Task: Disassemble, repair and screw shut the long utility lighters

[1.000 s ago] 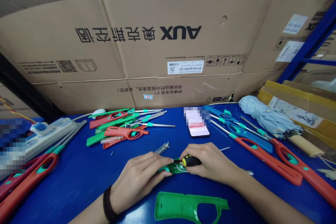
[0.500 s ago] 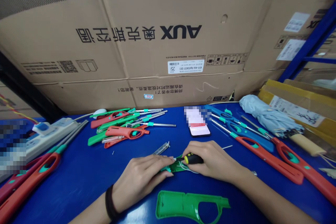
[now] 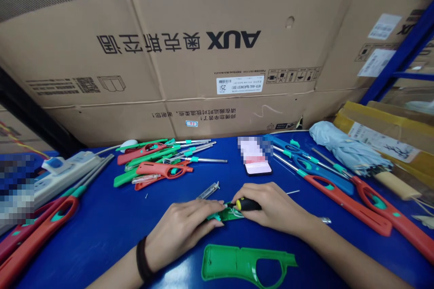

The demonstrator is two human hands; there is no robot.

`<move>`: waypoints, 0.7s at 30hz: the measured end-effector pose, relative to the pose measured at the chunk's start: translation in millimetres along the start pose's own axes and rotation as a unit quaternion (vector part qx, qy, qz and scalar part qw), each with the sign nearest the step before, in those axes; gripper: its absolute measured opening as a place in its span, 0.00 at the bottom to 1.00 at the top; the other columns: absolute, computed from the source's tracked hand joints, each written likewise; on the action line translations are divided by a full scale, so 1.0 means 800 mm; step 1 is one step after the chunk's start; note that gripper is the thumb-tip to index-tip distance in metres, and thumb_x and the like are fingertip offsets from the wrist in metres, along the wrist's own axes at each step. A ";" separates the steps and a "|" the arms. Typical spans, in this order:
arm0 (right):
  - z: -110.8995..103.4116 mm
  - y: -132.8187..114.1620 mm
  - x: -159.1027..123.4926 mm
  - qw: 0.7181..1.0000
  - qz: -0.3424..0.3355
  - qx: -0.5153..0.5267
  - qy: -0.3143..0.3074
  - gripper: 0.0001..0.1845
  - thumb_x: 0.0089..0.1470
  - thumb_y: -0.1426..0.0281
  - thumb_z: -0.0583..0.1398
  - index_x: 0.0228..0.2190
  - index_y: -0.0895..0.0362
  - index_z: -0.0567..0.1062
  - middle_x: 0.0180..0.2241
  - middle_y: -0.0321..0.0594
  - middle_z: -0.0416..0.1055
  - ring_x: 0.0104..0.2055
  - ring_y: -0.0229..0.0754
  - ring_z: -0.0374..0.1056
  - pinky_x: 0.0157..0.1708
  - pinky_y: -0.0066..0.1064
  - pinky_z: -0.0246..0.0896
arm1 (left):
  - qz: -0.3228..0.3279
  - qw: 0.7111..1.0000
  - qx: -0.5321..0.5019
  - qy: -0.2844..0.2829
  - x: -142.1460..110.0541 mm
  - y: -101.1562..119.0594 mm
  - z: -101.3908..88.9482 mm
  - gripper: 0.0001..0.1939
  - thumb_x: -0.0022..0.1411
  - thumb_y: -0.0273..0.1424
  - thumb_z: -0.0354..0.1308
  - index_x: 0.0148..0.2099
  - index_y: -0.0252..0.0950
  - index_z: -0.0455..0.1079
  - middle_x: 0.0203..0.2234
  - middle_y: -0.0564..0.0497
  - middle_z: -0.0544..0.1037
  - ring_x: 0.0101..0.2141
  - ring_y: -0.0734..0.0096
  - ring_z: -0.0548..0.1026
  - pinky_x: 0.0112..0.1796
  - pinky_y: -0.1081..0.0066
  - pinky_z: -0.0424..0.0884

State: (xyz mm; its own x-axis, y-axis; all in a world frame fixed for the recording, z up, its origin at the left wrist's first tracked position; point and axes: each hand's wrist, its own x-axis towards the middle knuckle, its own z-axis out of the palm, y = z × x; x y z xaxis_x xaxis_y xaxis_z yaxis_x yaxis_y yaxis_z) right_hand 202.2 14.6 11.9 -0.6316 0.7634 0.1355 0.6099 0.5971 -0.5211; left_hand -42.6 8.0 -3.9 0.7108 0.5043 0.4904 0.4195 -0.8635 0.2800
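The right hand [image 3: 271,203], closed around a black-and-yellow tool [image 3: 250,204], holds nearly the same position over the green casing [image 3: 229,216]; work appears ongoing. Partly curled, the left hand [image 3: 188,219] grips the casing's nine-o'clock end. A loose shell [image 3: 226,262] lies at six o'clock.

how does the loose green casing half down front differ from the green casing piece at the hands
The loose green casing half lies untouched on the table, while the green casing piece is held by the left hand. The loose green casing half shows its full handle outline; the green casing piece is partly covered by the hands. The loose green casing half has no wires in it, whereas pale wires show at the green casing piece. Both are green.
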 end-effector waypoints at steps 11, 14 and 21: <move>0.000 -0.001 0.001 1.000 -0.014 -0.001 -0.009 0.09 0.56 0.73 0.61 0.41 0.53 0.75 0.37 0.36 0.73 0.38 0.37 0.71 0.38 0.24 0.61 | 0.031 0.999 -0.013 -0.020 0.002 0.003 -0.003 0.11 0.68 0.32 0.51 0.51 0.36 0.67 0.43 0.49 0.79 0.45 0.70 0.77 0.47 0.71 0.75; -0.001 -0.003 0.001 1.000 -0.008 -0.005 -0.014 0.09 0.55 0.74 0.61 0.40 0.53 0.75 0.37 0.35 0.73 0.37 0.37 0.70 0.37 0.24 0.61 | 0.055 0.998 0.013 -0.021 0.004 0.004 -0.004 0.11 0.69 0.32 0.50 0.50 0.36 0.68 0.43 0.49 0.79 0.45 0.70 0.77 0.48 0.71 0.74; 0.000 -0.001 0.001 1.000 -0.007 0.010 -0.007 0.10 0.55 0.73 0.62 0.41 0.52 0.75 0.37 0.35 0.72 0.37 0.37 0.70 0.38 0.24 0.61 | 0.113 0.988 0.102 -0.034 0.007 0.009 -0.009 0.13 0.70 0.30 0.46 0.49 0.31 0.68 0.44 0.44 0.79 0.46 0.66 0.77 0.47 0.68 0.74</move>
State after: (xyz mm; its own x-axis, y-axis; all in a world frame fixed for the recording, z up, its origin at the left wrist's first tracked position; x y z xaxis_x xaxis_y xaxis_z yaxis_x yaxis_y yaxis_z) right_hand 201.2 15.0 12.6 -0.6474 0.7508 0.1312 0.5908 0.6031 -0.5360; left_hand -39.5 4.6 7.0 0.8330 0.3037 0.4625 0.3451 -0.9386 -0.0052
